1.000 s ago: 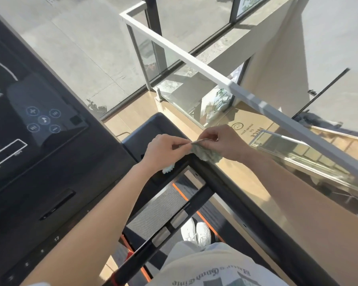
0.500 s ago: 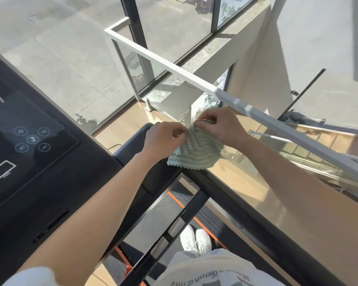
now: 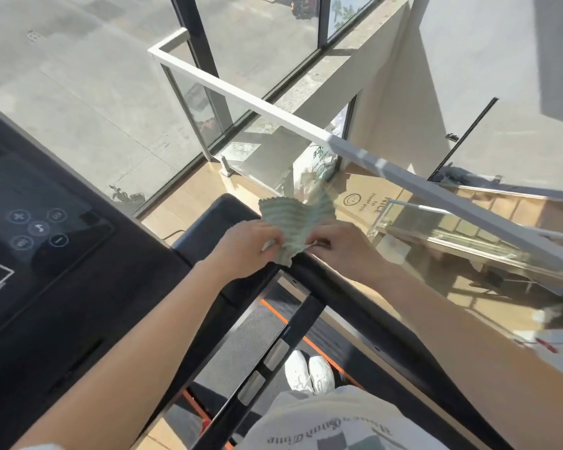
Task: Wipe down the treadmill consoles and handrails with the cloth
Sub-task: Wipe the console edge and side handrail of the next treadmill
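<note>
A pale green ribbed cloth (image 3: 294,222) is held between both hands just above the right black handrail (image 3: 364,306), where it joins the console. My left hand (image 3: 247,248) pinches the cloth's lower left edge. My right hand (image 3: 342,246) pinches its lower right edge. The cloth fans upward past my fingers. The dark treadmill console (image 3: 62,261) with its round touch buttons (image 3: 36,227) fills the left side. A black crossbar with two silver pads (image 3: 264,371) runs below my forearms.
A white-framed glass railing (image 3: 306,125) stands beyond the treadmill on the right. Large windows are ahead. The belt with an orange stripe (image 3: 273,313) and white shoes (image 3: 309,373) lie below. A cardboard box (image 3: 368,199) sits behind the glass.
The cloth went from bunched on the handrail to lifted and spread between both hands. Now both hands are lower again and the cloth sticks up above them instead of hanging down.
</note>
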The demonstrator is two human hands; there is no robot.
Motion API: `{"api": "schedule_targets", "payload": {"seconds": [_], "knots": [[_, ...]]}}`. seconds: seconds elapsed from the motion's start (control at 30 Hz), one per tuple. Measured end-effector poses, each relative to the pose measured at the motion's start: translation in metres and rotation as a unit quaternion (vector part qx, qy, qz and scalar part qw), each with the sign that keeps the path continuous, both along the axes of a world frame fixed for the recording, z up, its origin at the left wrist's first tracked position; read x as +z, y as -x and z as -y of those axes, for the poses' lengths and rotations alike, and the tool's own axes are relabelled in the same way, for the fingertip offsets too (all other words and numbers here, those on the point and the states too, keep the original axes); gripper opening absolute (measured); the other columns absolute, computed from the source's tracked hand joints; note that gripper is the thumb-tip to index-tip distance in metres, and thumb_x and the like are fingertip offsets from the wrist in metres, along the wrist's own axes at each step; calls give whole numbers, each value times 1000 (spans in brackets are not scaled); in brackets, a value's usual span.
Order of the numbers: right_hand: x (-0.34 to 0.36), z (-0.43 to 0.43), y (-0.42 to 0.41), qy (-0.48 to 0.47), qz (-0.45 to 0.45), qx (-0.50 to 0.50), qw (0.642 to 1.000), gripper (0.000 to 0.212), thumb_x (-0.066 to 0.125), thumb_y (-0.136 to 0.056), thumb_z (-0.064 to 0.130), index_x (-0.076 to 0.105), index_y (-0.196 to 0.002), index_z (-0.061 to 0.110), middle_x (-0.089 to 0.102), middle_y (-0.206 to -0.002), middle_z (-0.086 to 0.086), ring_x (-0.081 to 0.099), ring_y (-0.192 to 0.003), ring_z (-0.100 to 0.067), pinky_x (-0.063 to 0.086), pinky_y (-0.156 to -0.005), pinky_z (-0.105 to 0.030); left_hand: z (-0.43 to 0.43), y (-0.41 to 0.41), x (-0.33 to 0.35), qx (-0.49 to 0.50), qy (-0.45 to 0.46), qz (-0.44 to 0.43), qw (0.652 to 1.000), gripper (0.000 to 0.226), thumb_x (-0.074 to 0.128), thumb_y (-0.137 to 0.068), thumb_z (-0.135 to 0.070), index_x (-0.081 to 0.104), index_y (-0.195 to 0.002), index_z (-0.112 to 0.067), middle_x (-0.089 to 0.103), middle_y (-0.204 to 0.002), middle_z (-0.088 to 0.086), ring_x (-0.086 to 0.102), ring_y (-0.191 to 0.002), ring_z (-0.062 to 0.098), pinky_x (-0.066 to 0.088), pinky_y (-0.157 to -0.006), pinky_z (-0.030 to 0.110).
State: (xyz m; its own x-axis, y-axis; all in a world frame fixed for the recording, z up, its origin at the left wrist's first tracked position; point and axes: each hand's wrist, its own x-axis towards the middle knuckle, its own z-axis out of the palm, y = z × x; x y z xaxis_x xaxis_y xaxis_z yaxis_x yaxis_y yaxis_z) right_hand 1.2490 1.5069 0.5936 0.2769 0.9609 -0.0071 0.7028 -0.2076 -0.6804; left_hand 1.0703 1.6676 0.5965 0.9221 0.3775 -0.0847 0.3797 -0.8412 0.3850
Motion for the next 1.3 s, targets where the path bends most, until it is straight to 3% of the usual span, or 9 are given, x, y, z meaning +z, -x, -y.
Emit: {"api": "schedule_targets", "payload": {"seconds": [0.1,0.2,0.3,0.4,0.47,0.67,1.0,1.13,1.3], "knots": [[-22,23,21,108,11,55,993,20,67,-91,43,68,-79,26,61,-83,11,54,-76,-9,49,-73,-34,12,13,-26,-26,19,-24,999,11,65,-93,-35,74,-97,-30,66,-131,-13,54,-126,10,50,-96,33],[-32,32,27,88,-15,-12,996,27,63,-94,48,73,-84,25,60,-81,10,55,-73,-8,43,-68,-28,16,19,-38,17,-19,56,998,10,71,-92,-27,76,-99,-24,71,-121,-8,61,-114,16,55,-90,39],[-39,26,31,24,38,-100,994,17,72,-90,33,74,-101,21,64,-97,6,59,-88,-15,48,-77,-30,20,11,-46,15,-42,105,993,22,72,-91,-17,75,-113,-18,71,-124,1,63,-114,25,55,-93,46],[-50,16,33,59,22,-94,994,43,74,-87,30,63,-128,20,61,-122,2,54,-113,-18,45,-94,-31,24,0,-53,-57,-33,12,998,47,63,-98,-31,55,-144,-27,48,-155,1,42,-143,24,34,-117,45],[-56,10,35,105,-10,-67,992,55,74,-85,31,54,-137,25,59,-127,3,54,-115,-20,48,-95,-36,18,-1,-55,-74,-52,-16,996,56,61,-99,-39,45,-152,-29,40,-161,0,33,-150,23,24,-122,41],[-59,-28,42,120,3,-57,991,60,72,-83,36,51,-138,28,61,-119,1,58,-105,-21,51,-86,-39,-15,8,-57,-43,-55,3,998,55,61,-98,-44,47,-150,-30,43,-158,-2,32,-150,20,26,-121,40],[-50,-119,58,109,-22,-34,993,52,67,-92,31,50,-141,21,65,-126,-7,60,-114,-27,46,-90,-34,-82,16,-54,93,5,-27,995,43,45,-108,-30,45,-151,-31,28,-166,-6,15,-155,15,32,-118,45],[-49,-130,56,132,-36,-21,990,61,66,-94,33,43,-148,19,61,-136,-10,56,-123,-30,44,-99,-37,-92,10,-57,112,13,-54,992,46,35,-110,-29,36,-156,-29,16,-170,0,4,-157,21,22,-124,51],[-48,-98,52,150,-51,-46,986,69,71,-91,35,41,-151,21,60,-139,-9,56,-125,-27,43,-103,-34,-76,13,-61,36,-26,-78,996,53,36,-109,-36,25,-160,-30,12,-170,5,0,-158,28,9,-127,51]]}}
